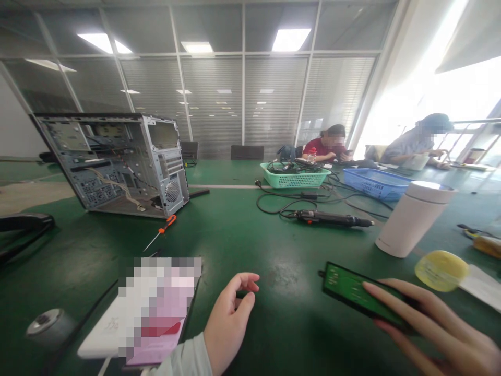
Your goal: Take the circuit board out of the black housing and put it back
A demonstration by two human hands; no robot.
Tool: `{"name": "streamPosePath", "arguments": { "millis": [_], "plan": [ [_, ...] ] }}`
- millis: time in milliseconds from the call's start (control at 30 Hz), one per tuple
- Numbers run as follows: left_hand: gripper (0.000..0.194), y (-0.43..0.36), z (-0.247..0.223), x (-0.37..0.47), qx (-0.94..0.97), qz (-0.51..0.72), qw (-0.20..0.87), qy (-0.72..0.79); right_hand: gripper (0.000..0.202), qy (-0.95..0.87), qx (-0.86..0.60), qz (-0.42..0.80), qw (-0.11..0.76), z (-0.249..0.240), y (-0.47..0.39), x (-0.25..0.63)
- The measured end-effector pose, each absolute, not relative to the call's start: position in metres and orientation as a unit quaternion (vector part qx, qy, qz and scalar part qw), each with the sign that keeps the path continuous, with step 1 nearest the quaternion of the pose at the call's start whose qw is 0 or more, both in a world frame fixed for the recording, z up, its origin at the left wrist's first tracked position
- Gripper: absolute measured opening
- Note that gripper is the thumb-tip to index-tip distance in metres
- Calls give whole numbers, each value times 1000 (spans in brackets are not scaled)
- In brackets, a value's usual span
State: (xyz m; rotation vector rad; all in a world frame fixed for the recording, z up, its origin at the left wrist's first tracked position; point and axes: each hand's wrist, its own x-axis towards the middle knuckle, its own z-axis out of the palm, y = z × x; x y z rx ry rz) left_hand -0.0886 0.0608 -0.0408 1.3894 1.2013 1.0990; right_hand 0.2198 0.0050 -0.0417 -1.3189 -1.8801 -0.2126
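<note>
Green board [346, 284] sits in spread right fingers [391, 304].

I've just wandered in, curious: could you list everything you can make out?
table: 1, green, centre
computer case: 1, silver and black, left
screwdriver: 1, orange handle, before computer case
cable basket: 1, mint, far middle
second basket: 1, blue, far right
corded tool: 1, black, before baskets
tumbler: 1, white, right
rounded object: 1, yellow, before tumbler
sheet: 1, white, right edge
cylinder: 1, grey, near left
slab: 1, white, near left
screen: 1, pink, beside slab
chairs: 2, dark, beyond table
people: 2, red and grey tops, far right
board: 1, green, near right
left hand: 1, pale sleeve, near middle
right hand: 1, bare, holding board
</note>
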Motion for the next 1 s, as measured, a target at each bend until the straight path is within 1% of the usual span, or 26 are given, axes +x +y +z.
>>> {"name": "streamPosePath", "arguments": {
  "millis": [67,100,200,267,333,433,533,600,633,700,767,833,900,933,1000],
  "plan": [
    [31,60,-42,-89,564,452,490,487,34,-793,-480,-84,365,-35,20,191],
    [35,60,-42,-89,560,453,493,488,33,-799,-472,-69,365,-31,27,173],
    [55,57,-43,-89,558,448,486,502,33,-765,-496,41,409,-24,45,126],
    [64,56,-45,-89,568,443,482,499,33,-747,-508,108,415,-26,50,107],
    [65,56,-46,-89,580,435,481,492,33,-750,-511,121,401,-32,51,101],
    [61,58,-48,-88,588,424,471,503,33,-777,-499,66,378,-44,48,105],
    [61,60,-48,-88,584,428,463,511,33,-792,-474,23,383,-47,45,110],
    [60,59,-48,-87,576,437,462,514,33,-789,-470,35,393,-45,44,110],
    [59,58,-48,-87,572,443,460,515,33,-782,-476,61,397,-42,44,109],
    [57,57,-49,-87,576,457,445,512,32,-752,-495,147,409,-38,44,108],
    [54,55,-49,-88,591,466,424,504,34,-699,-508,268,425,-35,45,108],
    [53,53,-49,-89,606,469,412,493,46,-621,-499,425,429,-33,46,108],
    [54,51,-47,-91,614,473,416,475,59,-503,-466,588,430,-31,46,107],
    [55,51,-46,-92,616,478,422,463,60,-428,-445,658,430,-29,46,106],
    [54,50,-46,-95,617,487,437,437,45,-274,-415,761,417,-22,44,103]
  ]
}}
